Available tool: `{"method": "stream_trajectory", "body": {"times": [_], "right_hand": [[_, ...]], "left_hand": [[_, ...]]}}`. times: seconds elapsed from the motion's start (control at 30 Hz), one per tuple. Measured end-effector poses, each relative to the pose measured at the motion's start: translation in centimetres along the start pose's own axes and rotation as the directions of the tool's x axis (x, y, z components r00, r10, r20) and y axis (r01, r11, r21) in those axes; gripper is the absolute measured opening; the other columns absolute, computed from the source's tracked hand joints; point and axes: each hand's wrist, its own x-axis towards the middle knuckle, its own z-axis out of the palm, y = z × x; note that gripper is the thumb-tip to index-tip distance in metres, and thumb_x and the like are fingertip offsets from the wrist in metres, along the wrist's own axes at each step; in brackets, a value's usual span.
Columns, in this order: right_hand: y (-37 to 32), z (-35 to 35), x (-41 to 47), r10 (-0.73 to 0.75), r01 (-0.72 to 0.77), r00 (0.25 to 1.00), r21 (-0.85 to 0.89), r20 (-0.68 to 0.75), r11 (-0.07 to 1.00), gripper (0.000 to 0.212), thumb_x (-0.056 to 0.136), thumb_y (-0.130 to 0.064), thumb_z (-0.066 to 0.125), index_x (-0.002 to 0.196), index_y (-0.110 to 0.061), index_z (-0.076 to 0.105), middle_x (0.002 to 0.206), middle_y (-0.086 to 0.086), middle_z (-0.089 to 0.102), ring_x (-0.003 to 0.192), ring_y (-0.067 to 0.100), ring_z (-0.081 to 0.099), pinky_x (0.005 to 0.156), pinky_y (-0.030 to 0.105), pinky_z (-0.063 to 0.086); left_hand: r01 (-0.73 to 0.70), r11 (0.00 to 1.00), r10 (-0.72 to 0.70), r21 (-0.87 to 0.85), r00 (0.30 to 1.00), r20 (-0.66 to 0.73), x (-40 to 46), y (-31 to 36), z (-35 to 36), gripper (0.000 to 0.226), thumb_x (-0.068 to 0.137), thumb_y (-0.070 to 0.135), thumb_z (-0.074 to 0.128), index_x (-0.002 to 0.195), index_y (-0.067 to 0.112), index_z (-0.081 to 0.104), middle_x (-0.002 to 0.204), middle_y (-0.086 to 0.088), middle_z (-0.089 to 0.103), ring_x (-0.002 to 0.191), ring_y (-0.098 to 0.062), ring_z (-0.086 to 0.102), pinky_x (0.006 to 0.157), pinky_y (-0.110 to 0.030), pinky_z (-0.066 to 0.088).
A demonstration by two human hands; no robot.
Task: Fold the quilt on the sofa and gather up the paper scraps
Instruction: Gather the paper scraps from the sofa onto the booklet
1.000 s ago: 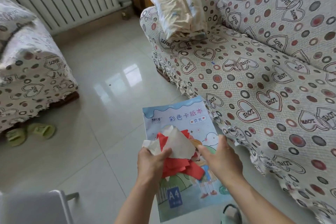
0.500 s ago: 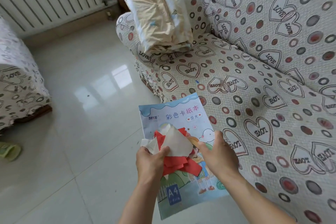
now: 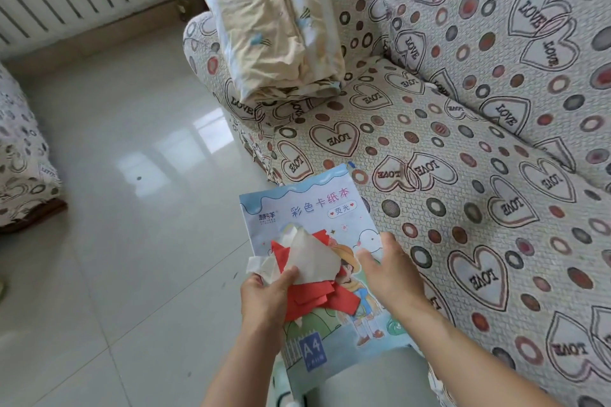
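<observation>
Pinched under my left hand (image 3: 264,297) thumb, the red and white paper scraps (image 3: 307,271) sit on the paper pad (image 3: 317,208). I hold that pad's edge with my right hand (image 3: 390,271). Beyond the pad, the folded quilt (image 3: 274,30) rests on the sofa (image 3: 463,149) armrest.

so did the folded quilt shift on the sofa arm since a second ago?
No. The folded quilt still lies on the same end of the sofa, over the same heart prints; only the head camera swung.
</observation>
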Motion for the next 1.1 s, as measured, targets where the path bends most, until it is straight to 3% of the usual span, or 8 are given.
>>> {"method": "stream_trajectory", "body": {"times": [0.07,0.17,0.27,0.47,0.7,0.93,1.03,1.1], "right_hand": [[0.2,0.3,2.4,0.003,-0.002,1.0,0.044,-0.007,0.999,0.018,0.095,-0.035,0.044,0.086,-0.02,0.042,0.084,0.004,0.057,0.08,0.028,0.052,0.066,0.036,0.038],[-0.1,0.5,6.4,-0.013,0.016,0.999,0.09,-0.029,0.996,0.031,0.096,-0.023,0.041,0.065,-0.022,0.035,0.062,-0.004,0.043,0.064,0.023,0.043,0.057,0.034,0.032],[-1.2,1.3,10.2,-0.004,0.005,1.0,0.086,-0.011,0.996,0.035,0.095,-0.017,0.041,0.06,-0.021,0.036,0.055,-0.005,0.039,0.054,0.019,0.037,0.051,0.031,0.025],[-3.1,1.2,17.6,0.028,-0.032,0.996,-0.047,-0.084,0.998,0.022,0.094,-0.024,0.044,0.08,-0.021,0.061,0.082,-0.003,0.066,0.076,0.026,0.059,0.07,0.034,0.049],[-4.3,1.9,23.6,-0.022,-0.039,0.969,-0.236,-0.248,0.971,0.016,0.089,-0.033,0.061,0.102,-0.023,0.062,0.102,-0.001,0.069,0.091,0.027,0.063,0.069,0.032,0.049],[-4.9,2.8,24.7,-0.026,-0.048,0.974,-0.321,-0.224,0.946,0.005,0.089,-0.028,0.062,0.086,-0.024,0.063,0.094,0.002,0.065,0.081,0.024,0.056,0.062,0.028,0.038],[-5.4,2.7,23.9,0.019,-0.047,0.972,-0.116,-0.233,0.992,0.01,0.088,-0.02,0.061,0.078,-0.022,0.063,0.084,0.002,0.068,0.074,0.023,0.057,0.06,0.028,0.038],[-6.6,2.8,22.1,-0.04,0.062,0.981,0.115,-0.188,0.991,0.01,0.088,-0.014,0.061,0.08,-0.019,0.065,0.081,0.001,0.068,0.071,0.016,0.057,0.063,0.026,0.04]], "left_hand": [[-0.026,1.0,0.026,0.01,1.0,0.01,1.3,0.6,0.6,0.026,0.085,0.005,0.073,0.106,0.005,0.059,0.094,-0.018,0.071,0.073,-0.039,0.072,0.062,-0.049,0.061],[-0.015,1.0,0.016,-0.022,0.999,0.034,3.7,1.9,1.6,0.019,0.087,0.001,0.069,0.102,0.003,0.058,0.09,-0.017,0.069,0.053,-0.027,0.071,0.041,-0.034,0.055],[0.0,1.0,0.001,-0.025,1.0,0.028,6.7,3.5,2.5,0.017,0.087,0.0,0.068,0.101,0.002,0.06,0.089,-0.018,0.07,0.051,-0.022,0.069,0.04,-0.029,0.053],[0.028,0.998,-0.023,-0.058,0.996,0.085,11.9,6.7,4.0,0.023,0.086,-0.007,0.065,0.108,-0.009,0.056,0.099,-0.032,0.067,0.062,-0.044,0.07,0.045,-0.043,0.057],[0.049,0.999,-0.046,-0.022,0.991,0.124,15.6,8.0,4.6,0.021,0.088,-0.006,0.064,0.107,-0.01,0.057,0.085,-0.026,0.067,0.05,-0.036,0.069,0.04,-0.036,0.055],[0.117,0.993,-0.112,-0.026,0.985,0.134,17.3,7.6,4.1,0.032,0.085,-0.003,0.069,0.113,-0.008,0.055,0.105,-0.035,0.066,0.069,-0.052,0.069,0.051,-0.051,0.059],[0.134,0.99,-0.128,-0.038,0.983,0.134,17.3,7.5,4.1,0.033,0.084,-0.002,0.07,0.112,-0.006,0.054,0.104,-0.034,0.067,0.07,-0.054,0.068,0.052,-0.053,0.059],[0.138,0.989,-0.13,-0.054,0.981,0.142,17.0,7.5,4.1,0.031,0.085,-0.002,0.069,0.111,-0.006,0.053,0.102,-0.034,0.067,0.069,-0.054,0.068,0.05,-0.05,0.059]]}}
